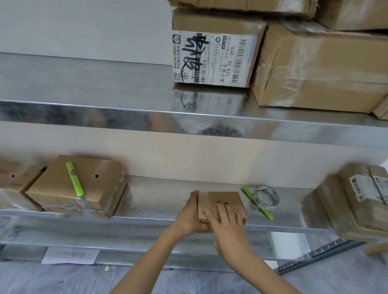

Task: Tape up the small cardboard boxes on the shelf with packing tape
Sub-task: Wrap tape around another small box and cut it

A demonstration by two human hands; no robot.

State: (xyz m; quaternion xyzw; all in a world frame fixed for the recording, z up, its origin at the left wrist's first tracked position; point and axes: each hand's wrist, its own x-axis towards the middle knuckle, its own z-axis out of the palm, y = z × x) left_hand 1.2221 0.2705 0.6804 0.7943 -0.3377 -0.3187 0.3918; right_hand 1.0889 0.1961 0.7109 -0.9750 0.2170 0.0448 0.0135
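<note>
While small box (229,196) sits on lower shelf (147,220) near front edge, left hand (189,219) grips its left side, right hand (228,223) presses flat on top (fingers straight); tape roll (267,198) just beside.

Brown small box (225,202); lime-green cutter (75,179); clear tape roll (267,198); silvery shelf (147,220).

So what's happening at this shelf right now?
A person is sealing a small box on the lower shelf. The left hand grips its left side while the right hand lies flat on top, apparently smoothing tape down. The tape roll sits just to the right, with a green cutter.
</note>
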